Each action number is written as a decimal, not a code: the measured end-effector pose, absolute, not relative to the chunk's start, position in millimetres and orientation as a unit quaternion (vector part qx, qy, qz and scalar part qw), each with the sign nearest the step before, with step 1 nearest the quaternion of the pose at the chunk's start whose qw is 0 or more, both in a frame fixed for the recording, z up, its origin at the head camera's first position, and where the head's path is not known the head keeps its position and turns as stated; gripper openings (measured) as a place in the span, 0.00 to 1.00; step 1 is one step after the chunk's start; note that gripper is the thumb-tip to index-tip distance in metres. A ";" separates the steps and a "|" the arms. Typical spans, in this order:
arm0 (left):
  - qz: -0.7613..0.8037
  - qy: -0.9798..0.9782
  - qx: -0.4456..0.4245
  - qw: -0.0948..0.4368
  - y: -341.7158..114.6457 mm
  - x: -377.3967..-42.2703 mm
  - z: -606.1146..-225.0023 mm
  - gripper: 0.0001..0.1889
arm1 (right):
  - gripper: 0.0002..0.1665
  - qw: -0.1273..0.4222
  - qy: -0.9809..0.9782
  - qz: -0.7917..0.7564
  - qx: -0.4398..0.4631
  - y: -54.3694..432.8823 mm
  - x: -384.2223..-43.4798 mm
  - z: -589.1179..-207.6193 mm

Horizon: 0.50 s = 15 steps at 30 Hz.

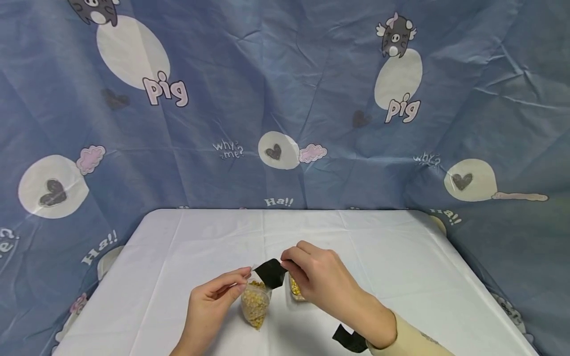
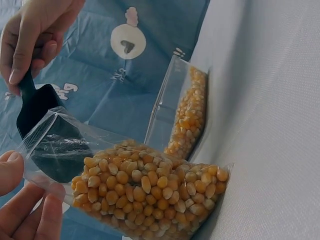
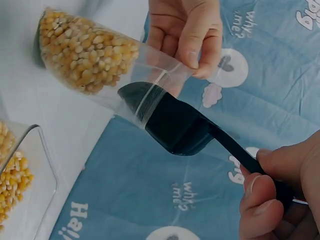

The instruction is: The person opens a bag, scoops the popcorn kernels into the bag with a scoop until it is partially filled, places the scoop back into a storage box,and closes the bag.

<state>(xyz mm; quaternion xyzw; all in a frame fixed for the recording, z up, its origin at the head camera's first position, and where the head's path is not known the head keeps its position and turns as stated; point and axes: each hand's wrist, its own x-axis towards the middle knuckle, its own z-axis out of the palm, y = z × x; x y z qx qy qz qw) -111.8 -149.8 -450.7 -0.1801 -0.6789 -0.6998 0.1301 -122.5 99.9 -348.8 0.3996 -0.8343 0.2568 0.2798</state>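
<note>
My left hand (image 1: pixel 209 301) pinches the upper edge of a clear zip bag (image 2: pixel 150 195) that is well filled with yellow corn kernels. The bag's lower end is at the white tabletop, its mouth tilted up. In my right hand (image 1: pixel 320 274) is the handle of a black scoop (image 3: pixel 177 122), held between thumb and fingers. The scoop's front end reaches inside the bag mouth, above the kernels, and no kernels show in its visible part. Close by the bag, a clear box (image 2: pixel 162 102) holds more corn kernels, partly covered by my right hand in the head view.
A white cloth covers the table (image 1: pixel 200 237). Behind it hangs a blue printed curtain (image 1: pixel 285 99). A black piece (image 1: pixel 349 340) shows beside my right sleeve (image 1: pixel 409 336) near the front.
</note>
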 end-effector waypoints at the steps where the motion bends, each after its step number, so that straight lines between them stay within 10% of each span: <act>1: -0.700 -0.679 -0.180 0.129 -149.6 -111.6 -450.6 0.06 | 0.04 0.277 -0.834 0.264 0.398 101.6 -122.7 -348.0; 15: -0.701 -0.683 -0.166 0.125 -149.1 -111.5 -450.0 0.07 | 0.06 0.254 -0.837 0.355 0.330 136.2 -123.6 -334.4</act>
